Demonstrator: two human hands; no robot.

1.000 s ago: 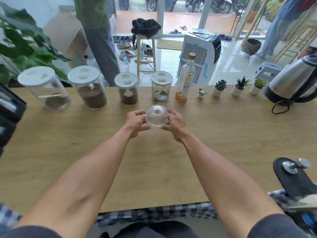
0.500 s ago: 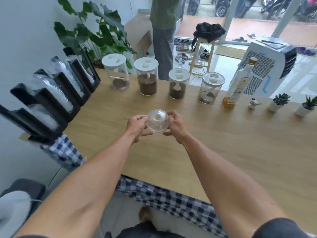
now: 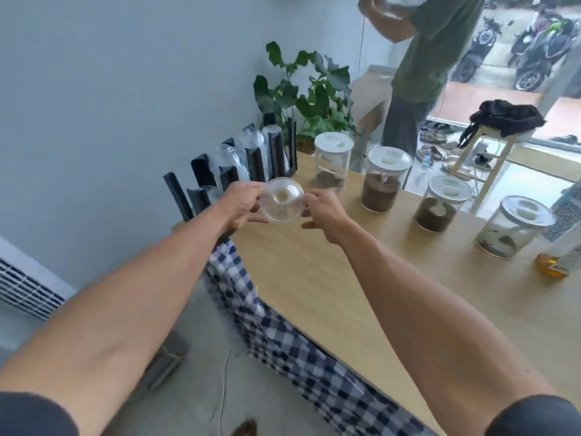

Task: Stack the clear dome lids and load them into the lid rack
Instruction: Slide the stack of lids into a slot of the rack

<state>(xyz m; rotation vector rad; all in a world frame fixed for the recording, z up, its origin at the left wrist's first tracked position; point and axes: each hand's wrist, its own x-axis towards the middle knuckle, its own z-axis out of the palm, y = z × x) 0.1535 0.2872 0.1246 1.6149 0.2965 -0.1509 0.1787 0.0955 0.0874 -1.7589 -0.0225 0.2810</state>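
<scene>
The lid (image 3: 282, 199) is held up in the air between both hands, just in front of the rack (image 3: 234, 171) at the table's (image 3: 345, 278) left end. Its round face is turned toward the camera, so the axis through the dome runs roughly along the line of sight, away toward the rack; a small round spot sits at its centre. Whether it is one lid or several nested cannot be told, since the clear plastic is blurred.

The left hand (image 3: 240, 204) grasps the lid's left edge, fingers curled round the rim. The right hand (image 3: 323, 212) pinches the right edge with fingertips, the other fingers bent below it.

The rack is a row of black uprights slanting back toward the wall, with clear lids already standing on edge between the farther ones. Its lower part is hidden behind the left hand and lid, and how many slots it has is hard to make out.

Four jars (image 3: 385, 184) stand along the table's far side. A checked cloth (image 3: 283, 341) hangs at the near edge. A person (image 3: 418, 67) stands beyond, cut off at the top.
</scene>
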